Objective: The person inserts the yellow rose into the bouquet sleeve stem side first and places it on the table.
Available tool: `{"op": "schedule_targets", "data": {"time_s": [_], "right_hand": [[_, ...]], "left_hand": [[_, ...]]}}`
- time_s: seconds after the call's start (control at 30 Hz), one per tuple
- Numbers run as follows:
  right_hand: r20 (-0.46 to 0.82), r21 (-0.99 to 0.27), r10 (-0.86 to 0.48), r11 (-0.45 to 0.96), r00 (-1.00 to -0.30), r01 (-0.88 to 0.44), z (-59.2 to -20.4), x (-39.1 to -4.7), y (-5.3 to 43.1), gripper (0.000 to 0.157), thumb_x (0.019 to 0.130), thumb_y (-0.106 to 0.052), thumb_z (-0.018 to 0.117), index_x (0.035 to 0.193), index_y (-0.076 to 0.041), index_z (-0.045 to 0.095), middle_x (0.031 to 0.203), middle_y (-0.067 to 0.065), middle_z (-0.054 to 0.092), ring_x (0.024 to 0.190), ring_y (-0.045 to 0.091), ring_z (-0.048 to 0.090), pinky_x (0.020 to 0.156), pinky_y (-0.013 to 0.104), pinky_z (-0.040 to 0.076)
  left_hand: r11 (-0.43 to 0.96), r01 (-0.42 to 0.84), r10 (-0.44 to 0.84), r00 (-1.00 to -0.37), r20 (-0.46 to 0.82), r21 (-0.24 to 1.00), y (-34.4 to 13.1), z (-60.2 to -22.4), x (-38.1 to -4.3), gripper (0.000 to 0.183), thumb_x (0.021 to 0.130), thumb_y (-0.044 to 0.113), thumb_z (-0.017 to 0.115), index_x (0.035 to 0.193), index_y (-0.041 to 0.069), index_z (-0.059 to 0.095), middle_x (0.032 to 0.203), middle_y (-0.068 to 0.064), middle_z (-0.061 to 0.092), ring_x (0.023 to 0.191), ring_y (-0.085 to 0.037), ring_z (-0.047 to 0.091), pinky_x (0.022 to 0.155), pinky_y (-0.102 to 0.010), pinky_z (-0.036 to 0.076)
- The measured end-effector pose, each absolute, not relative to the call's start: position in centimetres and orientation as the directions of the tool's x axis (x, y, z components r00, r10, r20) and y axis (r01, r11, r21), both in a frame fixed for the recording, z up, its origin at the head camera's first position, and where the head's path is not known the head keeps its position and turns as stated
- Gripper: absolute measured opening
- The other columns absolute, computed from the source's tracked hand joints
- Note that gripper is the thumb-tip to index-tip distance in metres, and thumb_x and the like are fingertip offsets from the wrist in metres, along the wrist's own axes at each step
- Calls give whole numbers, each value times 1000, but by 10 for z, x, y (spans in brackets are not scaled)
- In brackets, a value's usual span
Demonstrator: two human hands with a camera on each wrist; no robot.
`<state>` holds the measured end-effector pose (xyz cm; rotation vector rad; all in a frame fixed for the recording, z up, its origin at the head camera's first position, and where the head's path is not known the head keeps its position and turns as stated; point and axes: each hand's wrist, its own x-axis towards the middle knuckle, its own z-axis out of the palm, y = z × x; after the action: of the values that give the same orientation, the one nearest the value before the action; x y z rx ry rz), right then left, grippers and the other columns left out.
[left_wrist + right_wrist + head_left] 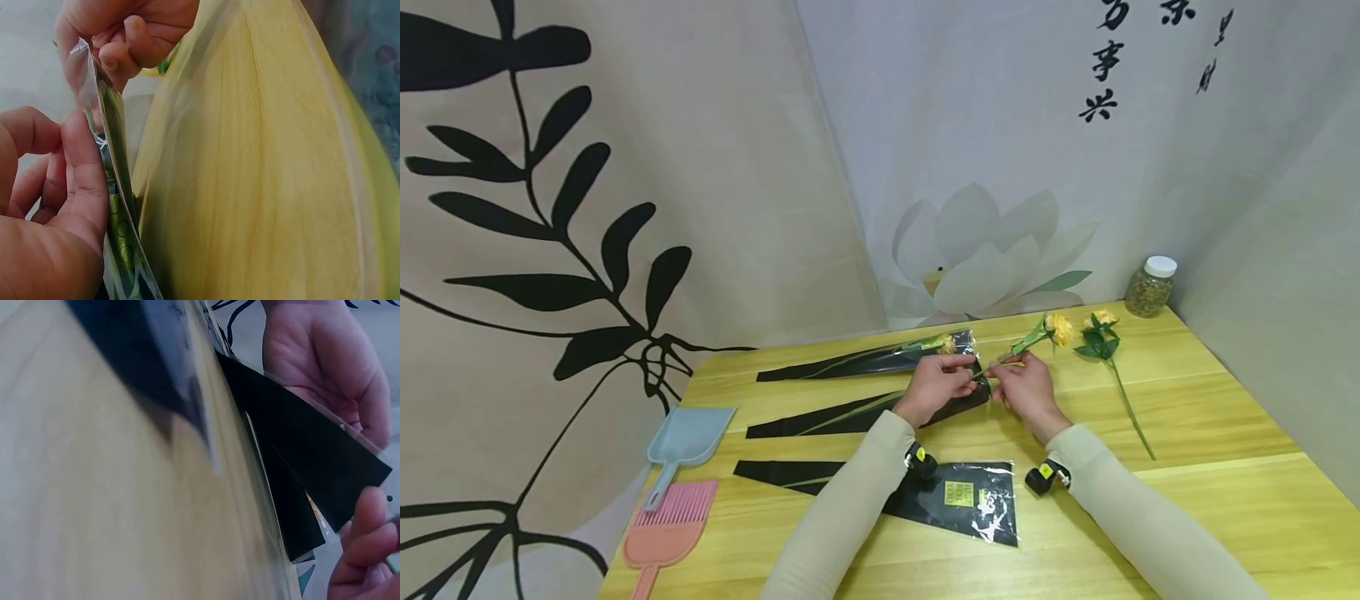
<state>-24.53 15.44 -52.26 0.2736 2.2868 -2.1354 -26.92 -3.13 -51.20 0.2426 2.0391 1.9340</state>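
My left hand (934, 388) pinches the open end of the middle black flower sleeve (831, 417), its fingers and thumb on the clear film (81, 59). My right hand (1026, 392) pinches the green stem of a yellow flower (1060, 329) just beyond that end. The bloom points up and right, outside the sleeve. A thin green line shows along the sleeve; whether it is this stem, I cannot tell. In the right wrist view, the sleeve's black edge (306, 437) stands between both hands.
Behind lies another black sleeve (857, 364) with a yellow flower inside; a third, labelled sleeve (925, 497) lies in front. Right are a loose yellow flower (1102, 342) and a white-lidded jar (1150, 287). A blue dustpan (691, 435) and pink brush (666, 537) lie left.
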Motion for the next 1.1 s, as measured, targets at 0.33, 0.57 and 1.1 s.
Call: {"op": "schedule_targets", "data": {"time_s": [0.33, 0.57, 1.1], "right_hand": [[-113, -993, 114, 3, -987, 114, -519, -241, 156, 40, 116, -27, 38, 144, 1, 30, 120, 31, 73, 50, 11, 60, 42, 26, 46], [-65, -998, 223, 3, -973, 68, -520, -240, 156, 19, 112, -21, 51, 116, -2, 50, 96, 4, 76, 53, 11, 62, 43, 25, 48], [-88, -996, 173, -24, -981, 85, -517, -239, 159, 19, 108, -18, 61, 113, 1, 58, 87, -6, 79, 57, 5, 65, 47, 22, 52]], "left_hand": [[52, -112, 343, -931, -123, 992, -32, -515, -270, 33, 102, 2, 66, 133, 7, 74, 91, -3, 67, 84, -13, 75, 82, -29, 66], [62, -104, 355, -927, -119, 993, -34, -517, -270, 33, 103, 2, 65, 134, 8, 73, 91, -3, 67, 84, -13, 75, 83, -29, 66], [64, -108, 342, -931, -124, 992, -35, -513, -272, 32, 103, 3, 66, 133, 10, 75, 92, -3, 66, 84, -13, 74, 82, -28, 66]]}}
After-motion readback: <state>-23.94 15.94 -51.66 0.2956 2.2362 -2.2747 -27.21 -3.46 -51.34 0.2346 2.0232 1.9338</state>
